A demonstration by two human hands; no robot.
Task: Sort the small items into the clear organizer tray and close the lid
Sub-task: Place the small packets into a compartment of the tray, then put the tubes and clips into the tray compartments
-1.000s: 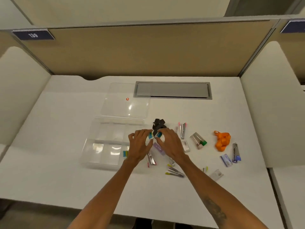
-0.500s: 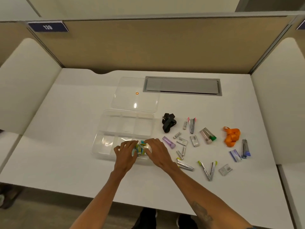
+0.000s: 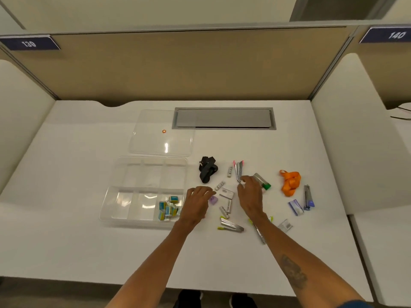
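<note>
The clear organizer tray [image 3: 124,196] lies open on the white desk, with its lid [image 3: 161,132] flat behind it. Several small teal and yellow boxes [image 3: 169,208] sit in the tray's front right compartment. My left hand [image 3: 198,203] hovers palm down just right of the tray, fingers apart, over a purple item [image 3: 213,200]. My right hand [image 3: 250,196] reaches among the loose items. Its fingertips curl at a small white piece beside the pink-tipped stapler [image 3: 238,170]; whether it is gripped is unclear. A white staple box [image 3: 226,193] lies between my hands.
Loose on the desk to the right are a black strap [image 3: 208,168], an orange strap [image 3: 290,182], a green-ended stapler [image 3: 263,183], a blue stapler [image 3: 308,196], a yellow-tipped stapler [image 3: 231,225] and small packets [image 3: 295,207]. A grey cable hatch [image 3: 223,118] sits at the back. Partitions wall in the desk.
Both hands have let go of the teal and yellow boxes in the front right compartment. They have moved right, to the loose items.
</note>
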